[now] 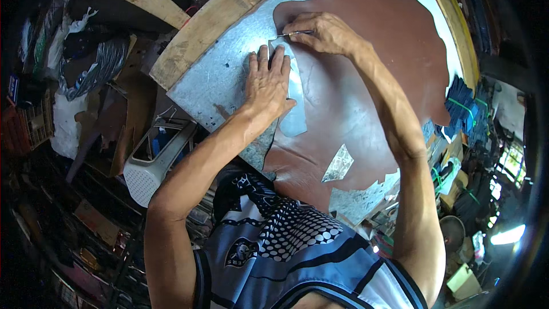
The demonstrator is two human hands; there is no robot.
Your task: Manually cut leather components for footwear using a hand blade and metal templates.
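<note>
A large brown leather hide [394,28] is spread over a grey metal-topped table [200,80]. Near its left edge lies a long, pale grey pattern piece [295,117], shiny under the light. My left hand [266,83] rests flat along this piece, fingers stretched and slightly apart. My right hand [326,33] grips a slim knife [300,32], its tip pointing left at the upper end of the pattern piece, just beyond my left fingertips. Glare hides exactly where the tip meets the leather. An angular cut-out [339,163] in the hide shows the metal beneath.
Wooden planks [211,20] border the table's far left side, and another edge strip [457,28] curves along the right. A white plastic stool [151,166] stands left of the table. Dark bundles tied with green string [462,109] are stacked at the right.
</note>
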